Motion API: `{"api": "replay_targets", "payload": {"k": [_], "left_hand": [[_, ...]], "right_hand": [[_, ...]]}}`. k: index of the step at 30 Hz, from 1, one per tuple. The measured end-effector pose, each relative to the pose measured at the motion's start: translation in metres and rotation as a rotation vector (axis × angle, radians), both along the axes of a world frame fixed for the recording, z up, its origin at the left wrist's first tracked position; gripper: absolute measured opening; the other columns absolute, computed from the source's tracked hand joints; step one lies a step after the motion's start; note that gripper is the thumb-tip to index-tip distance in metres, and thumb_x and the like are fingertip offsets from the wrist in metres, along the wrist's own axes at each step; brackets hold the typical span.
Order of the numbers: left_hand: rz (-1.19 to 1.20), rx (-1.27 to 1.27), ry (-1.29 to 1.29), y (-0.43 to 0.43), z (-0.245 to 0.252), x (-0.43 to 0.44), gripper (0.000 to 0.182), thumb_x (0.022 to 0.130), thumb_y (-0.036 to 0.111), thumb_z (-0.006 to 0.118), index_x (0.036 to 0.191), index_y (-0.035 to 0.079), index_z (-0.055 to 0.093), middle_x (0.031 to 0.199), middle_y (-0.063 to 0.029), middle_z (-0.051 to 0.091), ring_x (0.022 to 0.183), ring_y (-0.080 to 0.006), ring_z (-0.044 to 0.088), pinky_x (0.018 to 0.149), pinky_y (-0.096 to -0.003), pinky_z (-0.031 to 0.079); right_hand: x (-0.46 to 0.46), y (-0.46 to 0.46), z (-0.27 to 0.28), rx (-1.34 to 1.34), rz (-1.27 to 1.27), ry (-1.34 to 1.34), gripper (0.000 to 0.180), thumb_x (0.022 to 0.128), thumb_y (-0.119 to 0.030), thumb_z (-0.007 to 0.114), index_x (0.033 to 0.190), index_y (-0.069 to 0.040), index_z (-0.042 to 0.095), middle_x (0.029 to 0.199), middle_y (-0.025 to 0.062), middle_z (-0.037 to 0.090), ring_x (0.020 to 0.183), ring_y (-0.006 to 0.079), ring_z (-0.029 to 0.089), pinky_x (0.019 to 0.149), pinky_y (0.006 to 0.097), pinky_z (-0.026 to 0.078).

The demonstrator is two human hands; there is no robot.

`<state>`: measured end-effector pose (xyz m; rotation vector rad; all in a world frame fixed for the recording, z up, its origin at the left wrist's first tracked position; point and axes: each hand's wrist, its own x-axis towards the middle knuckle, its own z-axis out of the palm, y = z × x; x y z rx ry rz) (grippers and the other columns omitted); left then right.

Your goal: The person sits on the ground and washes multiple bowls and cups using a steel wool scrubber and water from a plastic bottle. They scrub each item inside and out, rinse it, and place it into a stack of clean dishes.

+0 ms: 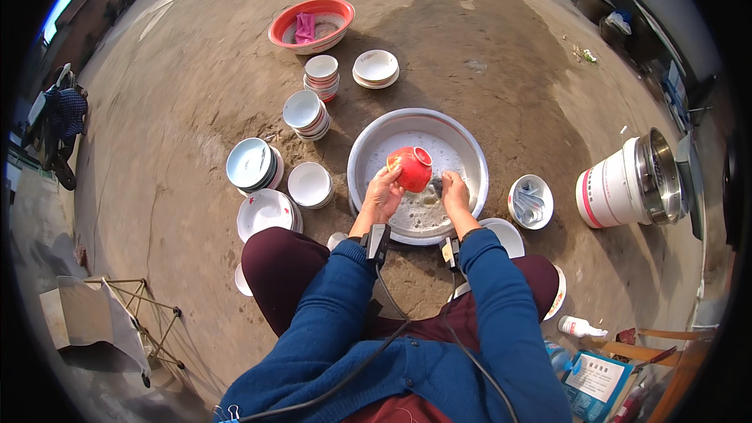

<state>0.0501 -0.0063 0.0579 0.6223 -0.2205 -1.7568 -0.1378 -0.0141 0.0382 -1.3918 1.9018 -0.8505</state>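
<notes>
My left hand (pixel 385 192) grips a red bowl (pixel 409 169) by its side, tilted with its foot ring turned up and to the right. The bowl is above a large metal basin (pixel 356 147) of sudsy water. Just right of the bowl, my right hand (pixel 456 192) is closed on a dark scrubber (pixel 435 184), mostly hidden by the fingers. A gap shows between the right hand and the bowl.
Stacked bowls (pixel 302 109) and plates (pixel 249 163) stand on the ground at left. A red-rimmed basin (pixel 282 10) with a pink cloth lies beyond. At right are a bowl of spoons (pixel 530 202) and a white bucket (pixel 608 183). A spray bottle (pixel 578 326) lies lower right.
</notes>
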Motion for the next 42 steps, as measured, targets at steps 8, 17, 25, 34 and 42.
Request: {"api": "replay_targets", "payload": {"k": [8,17,25,34,42], "left_hand": [[-0.023,0.267,-0.179,0.011,-0.006,0.003,0.033,0.089,0.016,0.061,0.119,0.007,0.053,0.116,-0.008,0.059,0.108,-0.0243,0.056,0.094,-0.0515,0.041],[0.042,0.066,-0.478,0.012,-0.02,-0.007,0.021,0.089,0.014,0.059,0.107,0.004,0.062,0.097,-0.0036,0.065,0.084,-0.0126,0.059,0.075,-0.0265,0.047],[-0.199,-0.147,-0.55,0.022,0.013,-0.011,0.023,0.09,0.015,0.06,0.105,-0.003,0.062,0.097,-0.0074,0.064,0.089,-0.0139,0.06,0.084,-0.0297,0.047],[-0.242,-0.117,-0.083,0.028,0.037,-0.017,0.04,0.09,0.02,0.06,0.121,-0.004,0.049,0.119,-0.0161,0.057,0.108,-0.027,0.057,0.096,-0.0465,0.045],[-0.253,-0.124,-0.047,0.016,0.049,-0.012,0.048,0.085,0.022,0.065,0.125,0.004,0.047,0.121,-0.0145,0.055,0.11,-0.0293,0.056,0.096,-0.0509,0.043]], "right_hand": [[0.008,0.017,-0.034,0.286,0.551,0.704,0.028,0.081,-0.012,0.057,0.109,-0.011,0.058,0.119,0.0147,0.046,0.109,0.0386,0.048,0.088,0.0464,0.044],[0.055,0.026,0.042,-0.63,0.457,0.071,0.038,0.078,-0.005,0.06,0.116,-0.007,0.055,0.112,0.0156,0.055,0.108,0.0347,0.05,0.093,0.0425,0.04],[0.048,-0.002,0.061,-0.661,0.391,0.251,0.019,0.086,-0.016,0.056,0.103,-0.014,0.066,0.116,0.0119,0.057,0.111,0.0355,0.05,0.094,0.0415,0.042],[0.005,-0.019,0.029,0.099,-0.189,-1.046,0.029,0.088,-0.024,0.053,0.107,-0.004,0.063,0.096,0.007,0.066,0.086,0.0188,0.064,0.074,0.0298,0.051],[0.028,-0.002,0.03,0.176,-0.136,-1.269,0.032,0.085,-0.034,0.056,0.103,-0.008,0.063,0.094,0.0072,0.065,0.076,0.0196,0.065,0.058,0.0329,0.055]]}}
